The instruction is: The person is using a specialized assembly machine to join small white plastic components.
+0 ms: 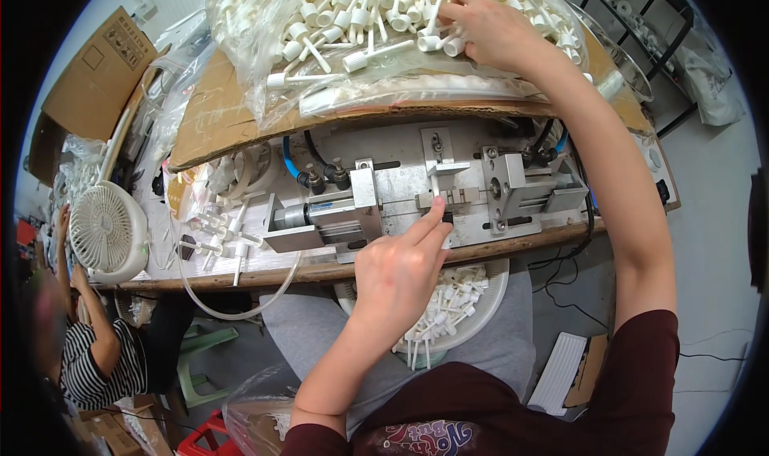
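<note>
We see our left hand (398, 273) pinching at the grey metal press fixture (448, 195) while our right hand (489, 30) grasps white plastic pump tubes (360, 23) beyond it.

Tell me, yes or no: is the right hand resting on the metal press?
No, the right hand reaches into the bag of white plastic parts above it.

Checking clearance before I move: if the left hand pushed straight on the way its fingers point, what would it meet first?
The left hand already has fingertips at the small metal jig block; going on, it would likely meet that first, depth uncertain.
</note>
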`<state>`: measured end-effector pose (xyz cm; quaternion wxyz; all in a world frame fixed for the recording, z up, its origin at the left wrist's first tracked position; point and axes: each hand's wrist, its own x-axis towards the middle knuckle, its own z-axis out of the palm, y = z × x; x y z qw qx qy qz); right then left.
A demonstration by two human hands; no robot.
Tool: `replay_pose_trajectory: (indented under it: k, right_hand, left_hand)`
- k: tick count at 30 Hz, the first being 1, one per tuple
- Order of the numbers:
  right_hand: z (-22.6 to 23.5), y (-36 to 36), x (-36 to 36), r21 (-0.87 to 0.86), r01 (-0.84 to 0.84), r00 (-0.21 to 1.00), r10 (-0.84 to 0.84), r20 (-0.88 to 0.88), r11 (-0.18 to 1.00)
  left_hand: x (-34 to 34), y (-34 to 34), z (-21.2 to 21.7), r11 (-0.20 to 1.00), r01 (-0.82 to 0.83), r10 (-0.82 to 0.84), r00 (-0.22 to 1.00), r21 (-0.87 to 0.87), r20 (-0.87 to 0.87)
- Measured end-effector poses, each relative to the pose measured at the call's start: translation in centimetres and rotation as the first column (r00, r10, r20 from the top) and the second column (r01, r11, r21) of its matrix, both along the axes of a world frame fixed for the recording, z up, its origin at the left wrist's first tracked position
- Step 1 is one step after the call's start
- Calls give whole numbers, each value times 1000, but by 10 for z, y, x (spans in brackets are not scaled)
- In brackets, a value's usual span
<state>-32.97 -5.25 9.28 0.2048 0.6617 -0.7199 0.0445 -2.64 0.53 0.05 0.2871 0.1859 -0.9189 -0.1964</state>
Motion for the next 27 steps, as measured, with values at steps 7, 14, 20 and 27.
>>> replay_pose_trajectory:
  k: [7, 14, 20, 27]
  right_hand:
    - [11, 5, 11, 55, -254, 958, 243, 153, 966]
    - [23, 10, 25, 117, -137, 965, 106, 239, 984]
    - [13, 20, -4, -275, -116, 856, 236, 461, 955]
    - [7, 43, -20, -319, 227, 378, 219, 900, 920]
  left_hand:
    - [0, 0, -1, 1000, -3, 3, 1000, 4, 17]
    - [1, 0, 0, 1000, -11, 11, 999, -4, 31]
    - [0, -1, -1, 1000, 11, -11, 1000, -4, 7]
    - [6, -2, -3, 998, 56, -55, 997, 28, -45]
